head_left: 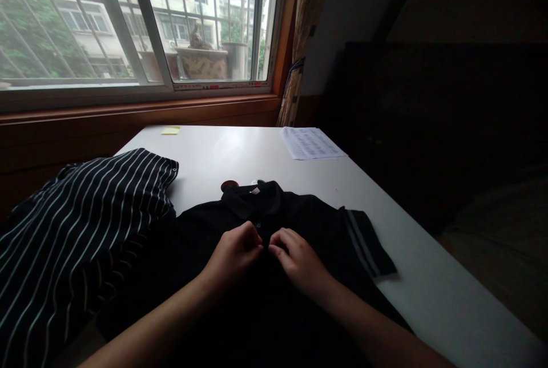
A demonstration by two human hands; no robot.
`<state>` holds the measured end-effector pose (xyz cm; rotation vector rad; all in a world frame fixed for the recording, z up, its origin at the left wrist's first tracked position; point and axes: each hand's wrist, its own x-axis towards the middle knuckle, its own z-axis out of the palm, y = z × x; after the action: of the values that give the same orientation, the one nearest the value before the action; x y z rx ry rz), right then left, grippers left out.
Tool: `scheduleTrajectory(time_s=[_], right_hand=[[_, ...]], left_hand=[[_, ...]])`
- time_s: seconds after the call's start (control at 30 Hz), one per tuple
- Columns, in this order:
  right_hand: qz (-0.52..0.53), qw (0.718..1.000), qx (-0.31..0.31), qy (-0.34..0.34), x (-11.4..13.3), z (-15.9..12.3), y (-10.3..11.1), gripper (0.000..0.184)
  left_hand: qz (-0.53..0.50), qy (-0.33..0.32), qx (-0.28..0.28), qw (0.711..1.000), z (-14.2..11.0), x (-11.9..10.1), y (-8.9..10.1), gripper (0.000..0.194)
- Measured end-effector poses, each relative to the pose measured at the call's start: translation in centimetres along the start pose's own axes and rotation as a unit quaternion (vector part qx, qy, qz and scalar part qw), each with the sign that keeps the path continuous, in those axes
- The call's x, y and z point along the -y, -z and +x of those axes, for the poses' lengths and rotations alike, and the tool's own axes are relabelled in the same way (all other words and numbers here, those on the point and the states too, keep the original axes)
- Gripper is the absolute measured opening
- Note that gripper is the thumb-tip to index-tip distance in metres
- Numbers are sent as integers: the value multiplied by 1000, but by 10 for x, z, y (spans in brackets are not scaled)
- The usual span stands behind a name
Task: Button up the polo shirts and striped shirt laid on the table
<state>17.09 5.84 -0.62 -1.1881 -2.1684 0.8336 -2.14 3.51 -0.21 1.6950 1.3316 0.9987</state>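
Note:
A black polo shirt lies spread on the white table with its collar pointing away from me. Its right-hand sleeve has two grey stripes near the cuff. Just below the collar, my left hand is closed in a pinch at the front placket. Close beside it, my right hand pinches the same strip of fabric, thumb against fingers. A small button shows above the fingertips. Whatever lies right between the fingertips is too dark and small to make out.
To the left, a black garment with white stripes is heaped over the table edge. Behind the collar sit a brown round object and a clear one. Papers and a yellow note lie on the white table near the window.

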Motion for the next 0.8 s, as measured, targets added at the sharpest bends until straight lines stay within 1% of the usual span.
scheduleTrajectory(time_s=[0.1, 0.27, 0.53, 0.67, 0.8], right_hand=[[1, 1000, -1, -2, 1, 1, 1, 11], [4, 1000, -2, -1, 0, 0, 1, 10], [-16, 1000, 3, 7, 1, 0, 2, 9], [-11, 1000, 4, 13, 3, 1, 3, 7], [-8, 1000, 5, 17, 4, 1, 5, 6]], left_hand=[[7, -3, 5, 1000, -1, -1, 1, 6], [20, -1, 9, 1000, -3, -5, 1, 11], [11, -3, 13, 1000, -1, 1, -2, 9], [12, -12, 9, 1000, -1, 3, 0, 8], [9, -8, 7, 1000, -1, 3, 0, 8]])
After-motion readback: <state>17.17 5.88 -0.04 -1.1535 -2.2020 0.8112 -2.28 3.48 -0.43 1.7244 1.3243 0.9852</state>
